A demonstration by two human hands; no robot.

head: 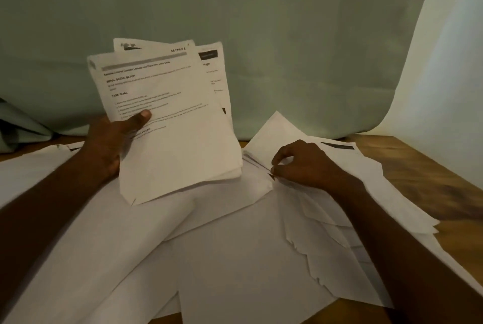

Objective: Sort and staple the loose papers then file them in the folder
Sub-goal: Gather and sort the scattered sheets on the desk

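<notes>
The stack [167,125] – printed sheets, fanned a bit, "Section 1" on one behind – stands tilted up at about 10 o'clock from table centre, its lower edge resting on the loose papers [235,258]. Left hand [109,143] grips it from the side, thumb pressed on the front sheet, fingers hidden behind. Those loose papers cover most of the table [431,167], mostly blank side up, w/ a messier fanned heap toward 3 o'clock.

Right hand [305,164] is down on that heap, thumb and forefinger curled and pinching the corner of a sheet [264,138] – that sheet's far end already lifts off the pile at 1 o'clock.

So it's the sorting step, early on by my guess: a lot unsorted, nothing stapled that I can see. No stapler or folder in view – maybe under the papers, can't tell.

Next move prob. calls for peeling that one sheet free w/o dragging its neighbours, turning it to read the heading, then slipping it into the stack. The left grip needs to hold firm; the fanned sheets look apt to slide.

Behind it all, a greenish curtain [261,36].
</notes>
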